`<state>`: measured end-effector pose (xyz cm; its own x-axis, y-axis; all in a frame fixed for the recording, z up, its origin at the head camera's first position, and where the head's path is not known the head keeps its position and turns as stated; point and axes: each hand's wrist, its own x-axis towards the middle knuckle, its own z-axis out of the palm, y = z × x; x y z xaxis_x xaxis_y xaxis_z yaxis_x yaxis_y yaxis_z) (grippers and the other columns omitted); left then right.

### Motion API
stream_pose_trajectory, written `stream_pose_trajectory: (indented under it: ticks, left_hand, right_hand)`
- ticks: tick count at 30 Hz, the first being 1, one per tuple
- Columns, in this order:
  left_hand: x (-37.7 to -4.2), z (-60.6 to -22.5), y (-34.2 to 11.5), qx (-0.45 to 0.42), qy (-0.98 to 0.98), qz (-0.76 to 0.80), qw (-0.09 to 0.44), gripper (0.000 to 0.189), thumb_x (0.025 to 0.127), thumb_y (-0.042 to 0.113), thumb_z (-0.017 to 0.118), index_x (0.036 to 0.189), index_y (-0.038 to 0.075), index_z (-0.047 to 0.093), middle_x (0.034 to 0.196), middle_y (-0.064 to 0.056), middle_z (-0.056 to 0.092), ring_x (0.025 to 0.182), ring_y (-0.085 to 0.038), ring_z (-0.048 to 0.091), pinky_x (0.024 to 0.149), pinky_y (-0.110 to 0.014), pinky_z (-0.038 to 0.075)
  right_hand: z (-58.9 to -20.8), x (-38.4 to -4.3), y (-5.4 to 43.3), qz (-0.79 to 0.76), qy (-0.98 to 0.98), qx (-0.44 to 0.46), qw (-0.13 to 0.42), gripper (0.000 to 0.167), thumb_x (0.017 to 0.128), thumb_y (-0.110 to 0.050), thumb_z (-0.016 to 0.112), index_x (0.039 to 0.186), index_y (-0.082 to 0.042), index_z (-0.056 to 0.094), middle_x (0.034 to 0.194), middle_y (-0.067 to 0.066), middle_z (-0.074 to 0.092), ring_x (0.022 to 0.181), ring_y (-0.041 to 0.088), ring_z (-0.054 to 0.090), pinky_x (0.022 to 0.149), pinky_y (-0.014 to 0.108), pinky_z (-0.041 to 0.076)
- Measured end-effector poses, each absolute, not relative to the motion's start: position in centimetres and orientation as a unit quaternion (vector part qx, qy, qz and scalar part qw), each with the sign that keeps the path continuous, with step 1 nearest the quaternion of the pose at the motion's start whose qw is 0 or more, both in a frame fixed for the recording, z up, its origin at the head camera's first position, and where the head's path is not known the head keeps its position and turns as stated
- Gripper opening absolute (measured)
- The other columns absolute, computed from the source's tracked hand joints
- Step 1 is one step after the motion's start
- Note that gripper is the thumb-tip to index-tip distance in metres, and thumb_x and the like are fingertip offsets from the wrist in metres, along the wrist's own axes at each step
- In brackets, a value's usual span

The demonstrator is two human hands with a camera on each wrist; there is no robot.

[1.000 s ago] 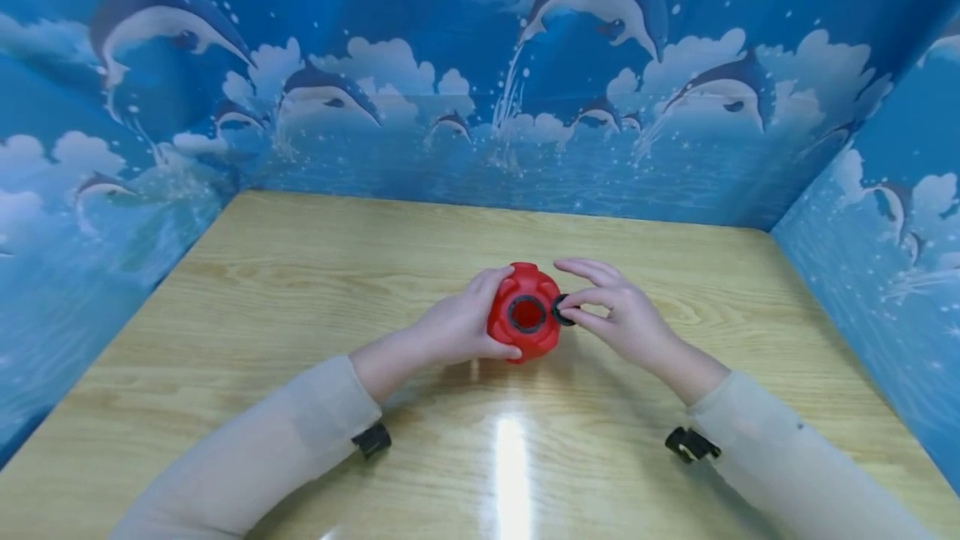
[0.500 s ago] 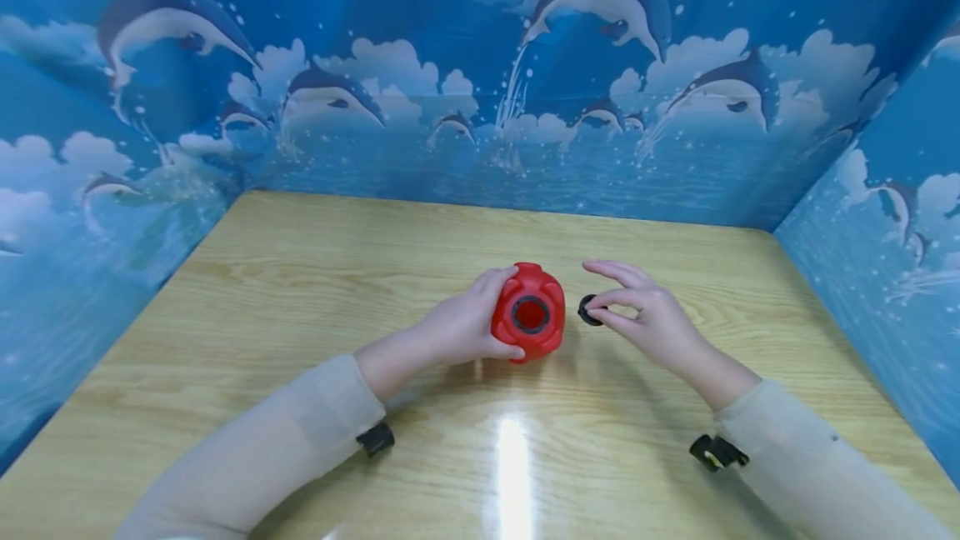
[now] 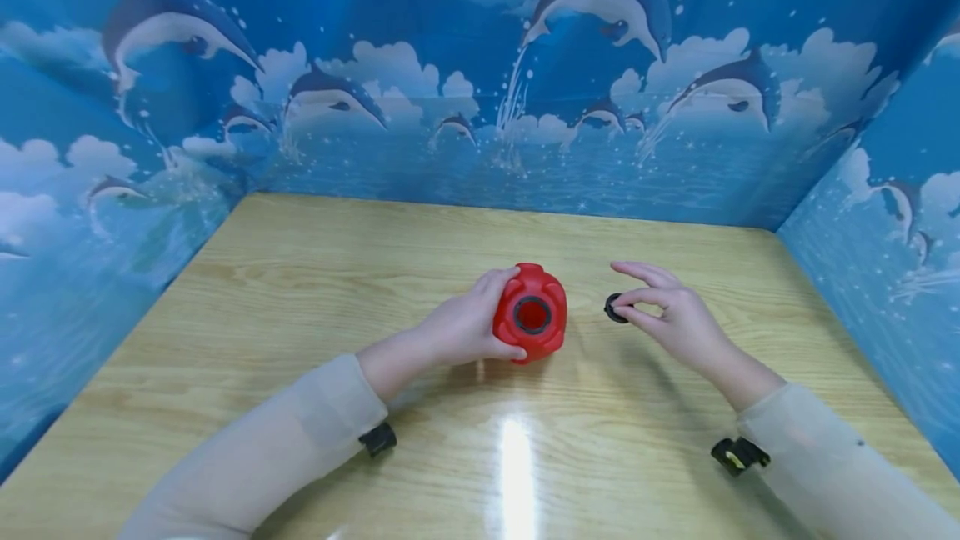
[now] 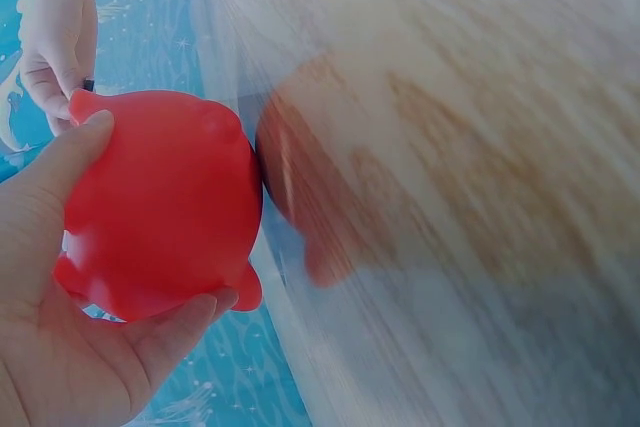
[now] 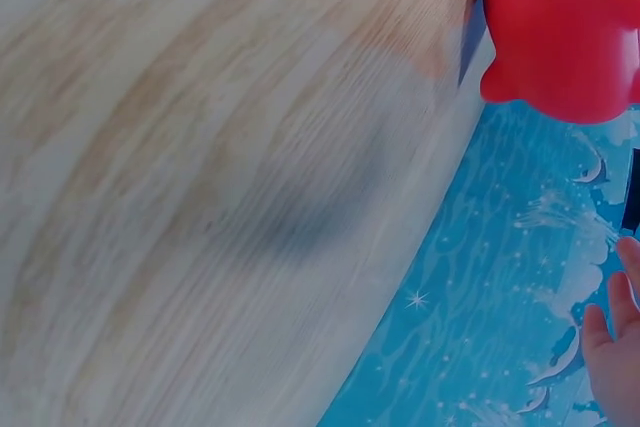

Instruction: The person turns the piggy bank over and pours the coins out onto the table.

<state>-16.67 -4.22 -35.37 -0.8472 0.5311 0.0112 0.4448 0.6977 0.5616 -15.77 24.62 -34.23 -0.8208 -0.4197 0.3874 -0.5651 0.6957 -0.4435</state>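
Facing up: hole (image 3: 532, 315) in red object (image 3: 534, 347)

Red object (image 4: 165, 202) on table (image 3: 352, 261) (wood-grained).

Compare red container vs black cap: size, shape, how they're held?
Size: the red container is much larger than the black cap.
Shape: the container is rounded with stubby knobs and a round opening; the cap is a small disc.
Hold: the left hand grips the container's side on the table; the right hand pinches the cap above the table.
Shared: both are held, and apart from each other.
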Motion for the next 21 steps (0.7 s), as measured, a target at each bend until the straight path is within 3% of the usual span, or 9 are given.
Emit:
stream_pose_trajectory:
  ticks: [21]
  left_hand:
    - [-16.8,-35.4,-4.3,0.264,0.918,0.286,0.082,0.102,0.069,0.040,0.081,0.147,0.015,0.019,0.136,-0.001,0.038,0.115,-0.015,0.045,0.081,-0.030,0.050]
  right_hand:
    - [-34.8,-16.2,26.1,0.296,-0.923,0.226,0.091,0.011,0.083,-0.004,0.069,0.093,-0.006,0.072,0.136,0.014,0.047,0.126,0.038,0.038,0.087,0.053,0.043]
